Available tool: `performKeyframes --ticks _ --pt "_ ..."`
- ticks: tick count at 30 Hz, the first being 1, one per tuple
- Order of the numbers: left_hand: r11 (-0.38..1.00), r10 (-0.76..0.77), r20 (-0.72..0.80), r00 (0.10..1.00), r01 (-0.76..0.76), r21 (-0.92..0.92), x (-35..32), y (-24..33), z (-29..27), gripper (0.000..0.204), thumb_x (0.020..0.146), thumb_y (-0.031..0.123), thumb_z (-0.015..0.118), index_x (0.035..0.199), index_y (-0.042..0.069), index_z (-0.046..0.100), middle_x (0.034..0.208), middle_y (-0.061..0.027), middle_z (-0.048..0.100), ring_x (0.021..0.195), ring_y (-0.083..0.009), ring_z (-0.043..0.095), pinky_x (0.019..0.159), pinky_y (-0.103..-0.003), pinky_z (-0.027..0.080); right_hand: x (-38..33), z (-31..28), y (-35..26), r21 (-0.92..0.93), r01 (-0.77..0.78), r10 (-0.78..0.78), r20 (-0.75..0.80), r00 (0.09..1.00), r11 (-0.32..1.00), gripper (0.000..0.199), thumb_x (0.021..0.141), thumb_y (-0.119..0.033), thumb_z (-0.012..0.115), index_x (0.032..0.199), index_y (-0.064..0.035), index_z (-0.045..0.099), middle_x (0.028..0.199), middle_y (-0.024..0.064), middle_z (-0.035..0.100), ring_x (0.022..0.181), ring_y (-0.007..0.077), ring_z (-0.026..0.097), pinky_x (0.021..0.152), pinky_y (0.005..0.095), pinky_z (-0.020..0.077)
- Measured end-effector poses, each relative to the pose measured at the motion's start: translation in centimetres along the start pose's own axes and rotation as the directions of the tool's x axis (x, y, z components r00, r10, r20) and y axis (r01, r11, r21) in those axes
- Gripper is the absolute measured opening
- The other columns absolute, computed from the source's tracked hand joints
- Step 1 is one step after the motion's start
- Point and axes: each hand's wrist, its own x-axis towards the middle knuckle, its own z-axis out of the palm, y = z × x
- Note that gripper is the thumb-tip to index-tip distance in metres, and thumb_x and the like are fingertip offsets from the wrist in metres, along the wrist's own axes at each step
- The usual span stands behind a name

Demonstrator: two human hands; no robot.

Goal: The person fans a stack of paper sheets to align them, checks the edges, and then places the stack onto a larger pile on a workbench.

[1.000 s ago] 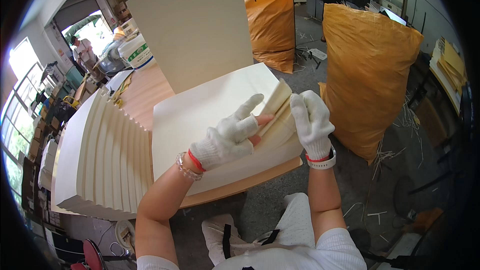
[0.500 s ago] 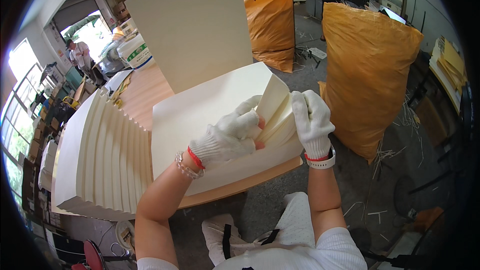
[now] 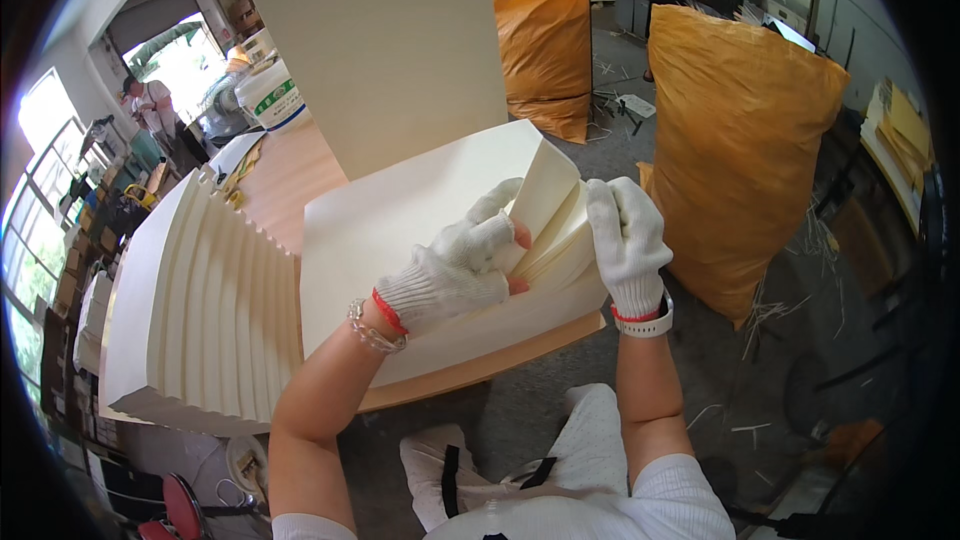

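Your left hand [image 3: 455, 275], in a white knit glove, has its fingers slipped under the lifted corner of the cream paper stack [image 3: 400, 230] and curled narrowly around a wedge of sheets. Your right hand [image 3: 628, 240] lies flat against the outer edge at three o'clock, fingers close together, steadying the fanned leaves. The stack sits on the wooden table [image 3: 290, 175], centre of view, its near edge overhanging slightly toward you.

The risk, as I judge it: the bent wedge could crease if you fold it further, and sheets could slide off the three o'clock edge, since gloves grip smooth paper poorly.

The stack's long axis seems to run from eight o'clock to two o'clock; the raised corner points up toward one o'clock. The stepped paper piles [image 3: 200, 310] lie just beside at nine o'clock.
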Motion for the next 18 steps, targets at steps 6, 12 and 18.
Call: performKeyframes --ticks 6,12,18 --pt "1.0 0.001 0.056 0.998 -0.002 0.012 -0.2 -0.5 -0.2 0.047 0.078 0.008 0.079 0.123 0.01 0.065 0.154 -0.0211 0.042 0.105 -0.0254 0.062 0.088 -0.036 0.05 0.1 0.0 0.1 -0.023 0.046 -0.045 0.026 0.999 0.999 0.004 0.095 -0.001 0.061 0.096 0.002 0.062 0.071 0.0089 0.046 0.059 0.0256 0.048 0.054 0.0386 0.0394" --pt "0.992 0.121 0.011 0.993 -0.121 0.018 -0.1 -0.8 0.3 0.036 0.076 -0.001 0.075 0.11 0.005 0.064 0.152 -0.0238 0.043 0.099 -0.028 0.064 0.085 -0.036 0.051 0.1 0.1 -0.2 -0.046 -0.021 0.022 0.04 0.999 0.999 0.004 0.094 0.0 0.061 0.097 0.0025 0.062 0.07 0.0086 0.044 0.059 0.0255 0.047 0.054 0.0383 0.0397" --pt "0.997 0.006 -0.017 1.0 -0.007 -0.081 0.0 -0.6 0.7 0.034 0.075 -0.001 0.077 0.105 0.003 0.062 0.155 -0.0246 0.04 0.111 -0.0292 0.062 0.09 -0.036 0.05 0.1 0.1 0.1 -0.091 0.021 -0.021 0.004 1.0 0.996 0.005 0.096 -0.002 0.059 0.094 0.0029 0.06 0.069 0.0092 0.043 0.059 0.0259 0.047 0.054 0.0391 0.0387"
